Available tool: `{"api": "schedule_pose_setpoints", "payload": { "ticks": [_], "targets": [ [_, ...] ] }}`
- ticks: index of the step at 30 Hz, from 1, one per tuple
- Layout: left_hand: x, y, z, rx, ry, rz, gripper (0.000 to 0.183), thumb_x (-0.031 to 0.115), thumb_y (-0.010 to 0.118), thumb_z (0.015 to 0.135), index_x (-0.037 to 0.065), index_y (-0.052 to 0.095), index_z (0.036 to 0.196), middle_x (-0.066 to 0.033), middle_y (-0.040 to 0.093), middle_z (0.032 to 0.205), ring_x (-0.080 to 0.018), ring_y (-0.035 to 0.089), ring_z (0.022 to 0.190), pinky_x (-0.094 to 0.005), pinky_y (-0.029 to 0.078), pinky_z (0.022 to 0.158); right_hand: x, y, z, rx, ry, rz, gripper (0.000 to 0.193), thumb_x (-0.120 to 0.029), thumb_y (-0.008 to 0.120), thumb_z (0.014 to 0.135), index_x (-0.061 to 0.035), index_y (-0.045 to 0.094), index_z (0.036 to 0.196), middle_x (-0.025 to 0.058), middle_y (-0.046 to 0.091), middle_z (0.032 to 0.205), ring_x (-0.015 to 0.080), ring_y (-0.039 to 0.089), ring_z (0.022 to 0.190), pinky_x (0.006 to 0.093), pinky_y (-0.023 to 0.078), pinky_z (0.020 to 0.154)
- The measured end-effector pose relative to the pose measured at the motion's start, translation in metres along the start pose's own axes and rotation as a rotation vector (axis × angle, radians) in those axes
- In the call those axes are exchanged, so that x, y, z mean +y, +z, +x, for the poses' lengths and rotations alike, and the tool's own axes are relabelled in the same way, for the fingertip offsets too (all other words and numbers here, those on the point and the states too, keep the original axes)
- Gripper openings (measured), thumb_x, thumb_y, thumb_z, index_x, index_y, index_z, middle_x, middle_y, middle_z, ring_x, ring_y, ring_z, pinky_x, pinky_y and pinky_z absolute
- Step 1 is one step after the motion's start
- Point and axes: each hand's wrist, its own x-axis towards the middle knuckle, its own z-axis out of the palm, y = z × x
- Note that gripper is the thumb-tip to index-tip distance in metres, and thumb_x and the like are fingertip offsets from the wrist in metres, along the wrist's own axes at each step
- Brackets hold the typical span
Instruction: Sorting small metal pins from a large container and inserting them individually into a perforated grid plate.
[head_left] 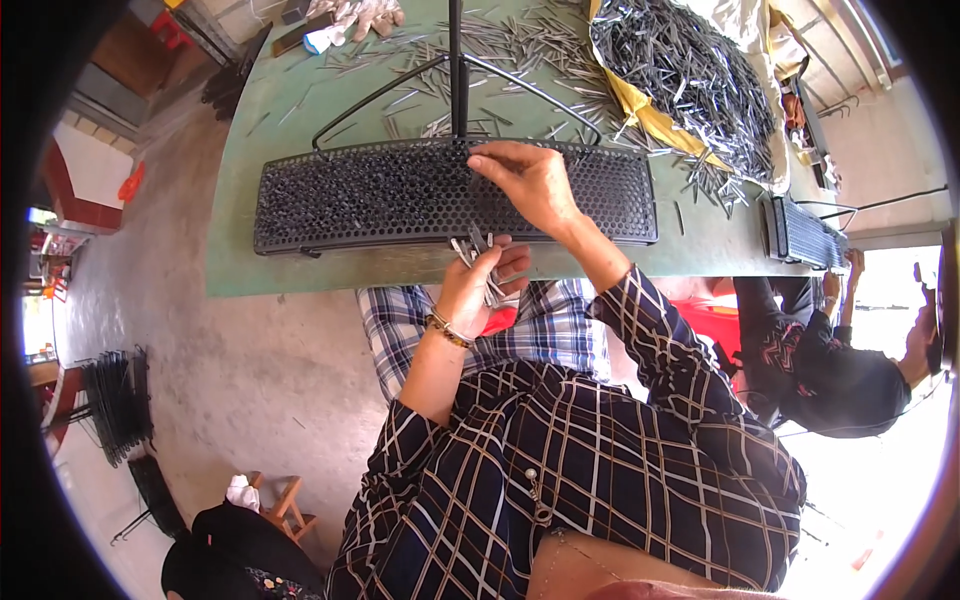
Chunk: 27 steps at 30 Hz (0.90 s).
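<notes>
Head view. Rack [615, 205] lies along the table [235, 190]. Left hand [468, 290] just on the rack's near side, fingers closed around a bunch of strips [490, 288] (ends sticking out unevenly). Right hand [535, 185] over the rack, thumb and finger together; whether they pinch a strip, cannot tell. Heap [690, 80] of dark pieces beyond the rack, rightward.

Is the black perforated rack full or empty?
The rack is partly filled: dark pieces crowd its left side; open holes show toward the right.
</notes>
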Motion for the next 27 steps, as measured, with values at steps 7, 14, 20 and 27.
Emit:
{"api": "schedule_pose_setpoints", "payload": {
  "ticks": [7,14,20,27],
  "targets": [
    [0.002,-0.002,-0.003,0.004,-0.019,0.025,0.024,0.015,0.048,0.094,0.002,0.05,0.115,-0.0179,0.063,0.107,-0.0239,0.064,0.095,-0.0361,0.056,0.074,0.003,0.017,0.006,0.052,-0.217,-0.229,0.02,-0.019,0.069,0.08,-0.0021,0.069,0.092,0.0149,0.068,0.085,0.0262,0.067,0.071,0.0311,0.052,0.064],
    [0.005,0.001,-0.005,0.031,-0.021,0.016,0.017,0.015,0.047,0.094,0.002,0.05,0.106,-0.0192,0.062,0.106,-0.0241,0.064,0.093,-0.0356,0.056,0.073,0.01,0.011,0.005,0.007,-0.233,-0.312,0.022,-0.021,0.068,0.082,-0.0045,0.069,0.097,0.0125,0.069,0.091,0.021,0.068,0.073,0.0292,0.053,0.067],
    [0.005,0.003,-0.006,0.044,-0.017,0.045,0.016,0.014,0.046,0.094,0.002,0.05,0.103,-0.0186,0.062,0.102,-0.0241,0.065,0.09,-0.0348,0.056,0.071,0.022,0.014,0.001,-0.007,-0.473,-0.491,0.016,-0.017,0.066,0.079,-0.0059,0.069,0.091,0.0071,0.068,0.091,0.0249,0.061,0.083,0.0351,0.045,0.077],
    [0.004,0.002,-0.005,0.037,-0.018,0.062,0.017,0.015,0.047,0.094,0.001,0.05,0.105,-0.018,0.063,0.101,-0.0232,0.064,0.089,-0.0341,0.056,0.07,0.021,0.014,-0.003,-0.034,-0.571,-0.612,0.017,-0.019,0.068,0.078,-0.0071,0.07,0.09,0.0039,0.065,0.095,0.0226,0.056,0.081,0.0347,0.041,0.078]
  ]
}}
